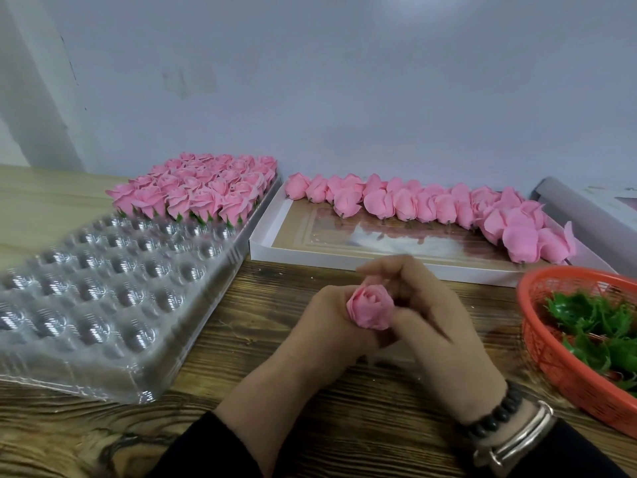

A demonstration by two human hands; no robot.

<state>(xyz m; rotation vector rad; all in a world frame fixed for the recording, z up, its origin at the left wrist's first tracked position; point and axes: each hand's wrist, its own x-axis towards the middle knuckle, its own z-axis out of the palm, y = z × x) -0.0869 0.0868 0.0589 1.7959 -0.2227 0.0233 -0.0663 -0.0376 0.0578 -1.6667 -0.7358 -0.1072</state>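
Wooden table (344, 426), head view. Ctr: L hand (327, 329) grips pink rose bud (370, 307) from 8 o'clock, fingers curled round its lower half. R hand (434, 326) pinches same bud from 3 o'clock. Bud sits between both hands, long axis approx. upright, bloom twd camera, base hidden in fingers.

Orange basket (544, 346) w/ green calyxes (593, 315) at 3 o'clock: R hand nearer, prob. next reach. Clear cavity tray (103, 288) at 9–10 o'clock: L hand nearer. Finished roses (196, 191) stand in its far rows. White box (293, 262) w/ loose buds (431, 205) at 12–2 o'clock. Grey wall (344, 81) behind.
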